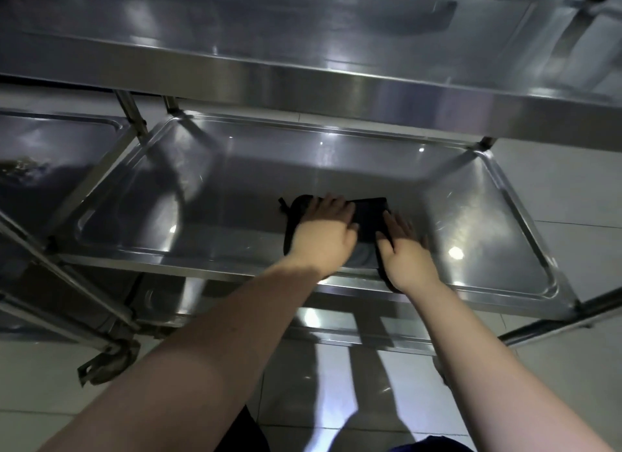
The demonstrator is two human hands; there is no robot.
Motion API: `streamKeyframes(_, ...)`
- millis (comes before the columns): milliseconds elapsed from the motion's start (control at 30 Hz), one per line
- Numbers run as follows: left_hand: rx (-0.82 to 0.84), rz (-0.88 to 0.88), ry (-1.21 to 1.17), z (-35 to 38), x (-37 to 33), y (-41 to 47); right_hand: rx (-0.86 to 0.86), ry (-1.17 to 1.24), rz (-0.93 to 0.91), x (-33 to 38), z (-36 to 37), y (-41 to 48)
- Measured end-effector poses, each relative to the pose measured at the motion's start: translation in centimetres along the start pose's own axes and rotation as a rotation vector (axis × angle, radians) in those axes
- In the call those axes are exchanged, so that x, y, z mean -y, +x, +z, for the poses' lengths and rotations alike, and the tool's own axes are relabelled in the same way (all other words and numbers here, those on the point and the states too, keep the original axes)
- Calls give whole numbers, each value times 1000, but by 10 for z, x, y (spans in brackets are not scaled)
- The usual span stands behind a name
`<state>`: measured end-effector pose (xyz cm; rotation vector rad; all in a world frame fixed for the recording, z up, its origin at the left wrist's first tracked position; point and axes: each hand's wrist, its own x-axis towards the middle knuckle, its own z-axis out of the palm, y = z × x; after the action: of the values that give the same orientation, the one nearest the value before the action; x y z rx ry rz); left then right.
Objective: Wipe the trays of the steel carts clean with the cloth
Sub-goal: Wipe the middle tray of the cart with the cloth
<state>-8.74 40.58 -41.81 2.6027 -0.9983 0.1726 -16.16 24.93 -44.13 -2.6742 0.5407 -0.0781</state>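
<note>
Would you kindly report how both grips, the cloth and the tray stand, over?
Left grip and right grip flat, pressing dark cloth. Cloth on middle tray, near front edge. Upper tray overhangs above.

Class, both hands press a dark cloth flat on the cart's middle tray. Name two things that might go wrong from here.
1. The cloth lies over the front rim of the tray under the right hand; it might slide off.
2. The upper tray overhangs closely; reaching the far corners, the left hand may knock it.

Pale glossy floor tiles (pixel 555 189), thin grout lines; bright light glare (pixel 338 401) reflected on floor.
</note>
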Motion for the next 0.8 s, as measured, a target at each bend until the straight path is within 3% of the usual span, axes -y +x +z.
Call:
streamKeyframes(100, 255, -143, -60, 27, -43, 21, 1, -19, -11, 0, 7, -4)
streamKeyframes(167, 317, -247, 2, 40, -48, 29, -8, -5, 0, -3, 7, -3)
streamKeyframes(300, 269, -262, 144, 46, -32, 21, 20, 16, 32, -6, 7, 0)
streamKeyframes(567, 286, -387, 214, 24, 33, 10, 117, -208, 11, -7, 9, 0)
streamKeyframes(700, 273, -407, 200, 8, 79, -3, 150, -216, 103, 9, 7, 3)
streamKeyframes(800, 271, -421, 220, -2, 104, -13, 89, -229, -42, 52, 13, 16)
